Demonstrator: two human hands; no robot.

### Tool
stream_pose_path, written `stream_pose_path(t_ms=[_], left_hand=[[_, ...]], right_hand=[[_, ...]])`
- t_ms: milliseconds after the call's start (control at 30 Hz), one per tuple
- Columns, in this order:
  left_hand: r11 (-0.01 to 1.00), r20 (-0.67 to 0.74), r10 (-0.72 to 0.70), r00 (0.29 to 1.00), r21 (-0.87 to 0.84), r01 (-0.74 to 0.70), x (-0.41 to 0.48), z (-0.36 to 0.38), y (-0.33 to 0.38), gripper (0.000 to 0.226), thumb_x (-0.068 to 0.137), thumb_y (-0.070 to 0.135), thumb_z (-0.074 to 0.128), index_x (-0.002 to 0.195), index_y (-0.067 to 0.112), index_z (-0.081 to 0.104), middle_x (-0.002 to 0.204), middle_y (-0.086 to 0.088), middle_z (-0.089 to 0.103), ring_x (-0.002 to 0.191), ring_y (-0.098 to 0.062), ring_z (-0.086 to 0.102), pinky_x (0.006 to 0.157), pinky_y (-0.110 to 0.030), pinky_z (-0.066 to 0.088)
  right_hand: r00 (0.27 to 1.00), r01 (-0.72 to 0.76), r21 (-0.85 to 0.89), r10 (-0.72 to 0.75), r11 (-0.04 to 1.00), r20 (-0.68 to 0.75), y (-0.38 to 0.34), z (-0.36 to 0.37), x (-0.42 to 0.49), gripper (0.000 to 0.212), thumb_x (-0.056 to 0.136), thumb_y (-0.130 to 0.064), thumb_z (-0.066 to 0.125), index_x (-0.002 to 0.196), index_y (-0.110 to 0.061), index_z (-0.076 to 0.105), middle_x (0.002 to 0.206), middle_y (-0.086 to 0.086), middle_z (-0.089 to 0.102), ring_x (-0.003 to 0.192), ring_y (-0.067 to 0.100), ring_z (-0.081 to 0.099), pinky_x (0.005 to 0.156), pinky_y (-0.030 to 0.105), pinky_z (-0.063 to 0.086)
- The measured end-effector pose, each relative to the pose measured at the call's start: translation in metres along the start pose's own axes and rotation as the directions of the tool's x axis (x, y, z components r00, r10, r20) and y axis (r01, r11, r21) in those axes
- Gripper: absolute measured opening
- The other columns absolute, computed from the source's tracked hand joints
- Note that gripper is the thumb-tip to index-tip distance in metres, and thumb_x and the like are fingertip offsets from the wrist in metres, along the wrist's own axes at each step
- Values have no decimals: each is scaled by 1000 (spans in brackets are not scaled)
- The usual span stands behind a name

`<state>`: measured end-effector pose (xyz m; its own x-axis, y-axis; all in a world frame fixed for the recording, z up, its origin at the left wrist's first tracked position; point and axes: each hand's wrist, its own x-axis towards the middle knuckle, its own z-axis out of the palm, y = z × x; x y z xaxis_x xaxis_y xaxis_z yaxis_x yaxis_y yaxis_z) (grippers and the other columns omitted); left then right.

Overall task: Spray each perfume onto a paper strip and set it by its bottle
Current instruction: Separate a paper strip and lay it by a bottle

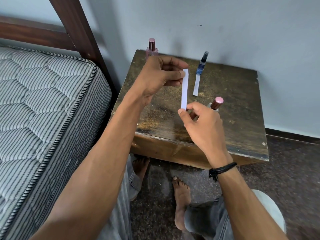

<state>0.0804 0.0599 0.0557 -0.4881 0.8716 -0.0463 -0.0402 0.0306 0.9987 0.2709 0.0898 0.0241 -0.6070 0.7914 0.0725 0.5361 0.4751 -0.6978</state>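
A white paper strip hangs upright above the dark wooden side table. My left hand pinches its top end and my right hand pinches its bottom end. A pink perfume bottle stands at the table's back left, partly hidden behind my left hand. A slim blue spray bottle stands at the back middle, with a second paper strip lying flat in front of it. A bottle with a pink cap stands just behind my right hand; its body is mostly hidden.
A striped mattress on a dark wooden bed frame lies to the left of the table. A pale wall runs behind the table. My bare feet rest on the dark speckled floor below the table's front edge.
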Motion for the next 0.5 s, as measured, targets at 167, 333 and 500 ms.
stream_pose_path(t_ms=[167, 333, 500], left_hand=[[1000, 15, -1, 1000, -7, 2, 1, -3, 0, 24, 85, -1, 75, 108, 2, 73, 86, -4, 73, 77, -13, 70, 72, -23, 57], [1000, 44, 0, 999, -8, 1, 0, -3, 1, 25, 84, -3, 75, 109, 4, 72, 86, -3, 72, 78, -14, 71, 75, -26, 59], [1000, 102, -28, 994, -7, 29, -2, 4, 3, 32, 82, -4, 77, 113, 1, 70, 86, -10, 71, 73, -14, 71, 67, -23, 58]], right_hand=[[998, 22, -11, -22, 1000, -52, -4, -4, -4, 28, 94, -54, 67, 104, -29, 73, 68, -12, 65, 64, 5, 62, 63, 30, 50], [961, 121, 2, -117, 993, -251, -8, -11, -7, 32, 95, -50, 66, 104, -21, 74, 65, -11, 64, 58, 10, 62, 59, 33, 54], [928, 178, 220, -89, 959, -362, -9, -35, -3, 12, 98, -34, 69, 101, -23, 73, 77, -5, 71, 64, 20, 68, 56, 49, 56]])
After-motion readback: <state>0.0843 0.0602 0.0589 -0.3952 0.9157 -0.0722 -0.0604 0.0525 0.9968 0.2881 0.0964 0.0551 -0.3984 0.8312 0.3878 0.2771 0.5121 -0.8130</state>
